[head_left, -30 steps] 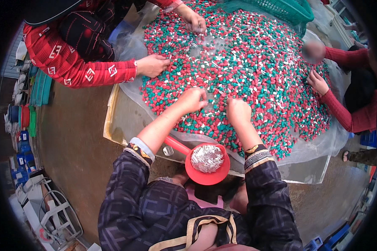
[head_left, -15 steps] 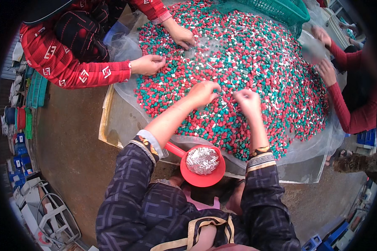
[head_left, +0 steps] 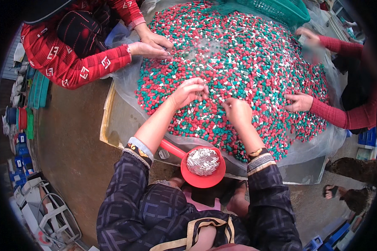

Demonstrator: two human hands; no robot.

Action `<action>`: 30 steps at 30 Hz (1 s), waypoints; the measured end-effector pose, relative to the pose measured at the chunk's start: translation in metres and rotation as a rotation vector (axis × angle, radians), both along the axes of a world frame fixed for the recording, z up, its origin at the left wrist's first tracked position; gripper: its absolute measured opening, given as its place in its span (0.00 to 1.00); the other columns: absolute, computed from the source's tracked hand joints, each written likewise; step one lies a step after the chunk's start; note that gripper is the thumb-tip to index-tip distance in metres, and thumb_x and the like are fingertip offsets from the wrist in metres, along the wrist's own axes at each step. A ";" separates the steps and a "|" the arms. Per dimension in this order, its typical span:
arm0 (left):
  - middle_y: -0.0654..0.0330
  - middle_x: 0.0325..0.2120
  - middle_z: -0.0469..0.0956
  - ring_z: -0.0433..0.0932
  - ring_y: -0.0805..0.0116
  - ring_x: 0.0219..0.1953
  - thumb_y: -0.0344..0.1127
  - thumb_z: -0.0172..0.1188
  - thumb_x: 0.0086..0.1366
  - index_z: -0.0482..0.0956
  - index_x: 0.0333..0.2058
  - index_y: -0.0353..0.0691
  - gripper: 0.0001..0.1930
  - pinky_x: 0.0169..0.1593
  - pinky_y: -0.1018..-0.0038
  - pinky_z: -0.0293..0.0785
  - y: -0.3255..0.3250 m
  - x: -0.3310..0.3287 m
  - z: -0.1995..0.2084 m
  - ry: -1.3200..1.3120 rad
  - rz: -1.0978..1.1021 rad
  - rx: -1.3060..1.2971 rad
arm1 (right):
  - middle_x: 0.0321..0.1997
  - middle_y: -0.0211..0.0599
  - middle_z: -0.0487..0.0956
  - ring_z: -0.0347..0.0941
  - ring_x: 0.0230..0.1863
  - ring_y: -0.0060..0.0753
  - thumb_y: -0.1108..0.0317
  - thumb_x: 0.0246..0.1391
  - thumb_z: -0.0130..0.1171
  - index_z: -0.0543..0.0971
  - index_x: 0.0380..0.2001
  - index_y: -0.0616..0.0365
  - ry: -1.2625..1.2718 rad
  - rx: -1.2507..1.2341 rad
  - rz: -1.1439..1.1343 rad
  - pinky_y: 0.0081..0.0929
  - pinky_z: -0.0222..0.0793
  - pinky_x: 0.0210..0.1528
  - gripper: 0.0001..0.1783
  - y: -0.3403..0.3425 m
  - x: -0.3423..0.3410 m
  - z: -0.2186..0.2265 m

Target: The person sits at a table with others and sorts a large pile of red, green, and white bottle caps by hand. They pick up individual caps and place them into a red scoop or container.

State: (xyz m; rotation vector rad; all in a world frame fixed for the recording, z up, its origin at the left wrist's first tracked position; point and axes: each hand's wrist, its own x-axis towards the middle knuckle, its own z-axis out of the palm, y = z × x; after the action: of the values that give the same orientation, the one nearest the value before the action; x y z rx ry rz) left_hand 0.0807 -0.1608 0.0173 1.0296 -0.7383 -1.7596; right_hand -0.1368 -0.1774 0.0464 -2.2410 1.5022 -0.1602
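Note:
A wide layer of small red, green and white pieces (head_left: 238,62), many cone-like, covers a translucent sheet (head_left: 125,79) on a table. My left hand (head_left: 189,93) hovers over the near middle of it, fingers curled inward; what they hold, if anything, is hidden. Close by on its right, my right hand (head_left: 238,112) is closed in a pinch just above the pieces, its thumb and forefinger toward the left hand. Whatever is in the pinch is too small to name. Below my hands, a red long-handled dipper (head_left: 209,180) holds many thin white sticks (head_left: 203,162).
Across on the left, a person's two hands (head_left: 153,45) meet over the pieces. On the right, another person's hand (head_left: 299,102) reaches onto them. A green basket (head_left: 276,10) stands at the far edge. Blue containers (head_left: 21,157) line the left side.
My left hand has moved slightly left; my right hand has moved left and lower. The left person's hands have come together, and one hand of the right person has come down onto the pieces.

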 end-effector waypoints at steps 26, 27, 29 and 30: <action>0.56 0.33 0.81 0.80 0.60 0.38 0.35 0.56 0.59 0.81 0.38 0.45 0.09 0.43 0.66 0.74 0.020 0.000 0.025 -1.279 -0.430 -0.301 | 0.20 0.32 0.77 0.71 0.19 0.24 0.61 0.53 0.59 0.80 0.32 0.61 -0.824 0.590 -0.300 0.20 0.64 0.21 0.13 -0.015 -0.009 -0.007; 0.58 0.30 0.81 0.80 0.61 0.35 0.37 0.60 0.57 0.82 0.35 0.45 0.09 0.41 0.65 0.75 0.023 -0.006 0.024 -1.345 -0.399 -0.389 | 0.23 0.38 0.78 0.75 0.25 0.31 0.61 0.52 0.59 0.80 0.32 0.60 -0.656 0.381 -0.132 0.26 0.68 0.27 0.12 -0.010 -0.001 -0.021; 0.58 0.28 0.81 0.80 0.60 0.34 0.39 0.60 0.57 0.82 0.35 0.45 0.09 0.40 0.64 0.75 0.023 -0.013 0.017 -1.462 -0.296 -0.384 | 0.29 0.47 0.80 0.78 0.34 0.43 0.63 0.50 0.59 0.81 0.32 0.58 -0.273 0.199 0.014 0.36 0.73 0.35 0.11 0.003 0.023 -0.020; 0.58 0.28 0.81 0.80 0.60 0.34 0.40 0.60 0.57 0.82 0.34 0.46 0.09 0.39 0.64 0.75 0.018 -0.021 0.012 -1.502 -0.251 -0.391 | 0.31 0.50 0.80 0.78 0.37 0.47 0.64 0.49 0.58 0.81 0.31 0.57 -0.049 0.219 -0.019 0.40 0.73 0.38 0.10 0.009 0.031 -0.004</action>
State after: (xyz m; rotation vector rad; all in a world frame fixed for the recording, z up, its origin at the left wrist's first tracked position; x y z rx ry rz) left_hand 0.0594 -0.1425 0.0289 1.9442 -2.0523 -0.6515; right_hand -0.1060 -0.1686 0.0428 -2.0362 1.4417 -0.0536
